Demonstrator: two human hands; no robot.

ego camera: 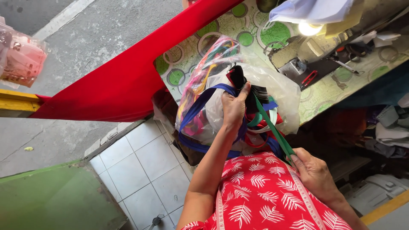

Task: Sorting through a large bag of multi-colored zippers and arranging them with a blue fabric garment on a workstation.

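Two hands work a clear plastic bag (272, 91) stuffed with coloured ribbons, which rests on the edge of a green-circle patterned counter (251, 30). Left hand (233, 108) has its fingers clenched on the bundle at the bag's mouth, steadying it. Right hand (313, 170) pinches one green ribbon (272, 127) between its fingers, drawing it taut from the bag toward the person's lap, apparently to separate it from the tangle. One sewing machine (298, 57) stands behind, with one red-handled snipper (309, 79) beside it. One red cloth (128, 76) stretches diagonally past the counter.
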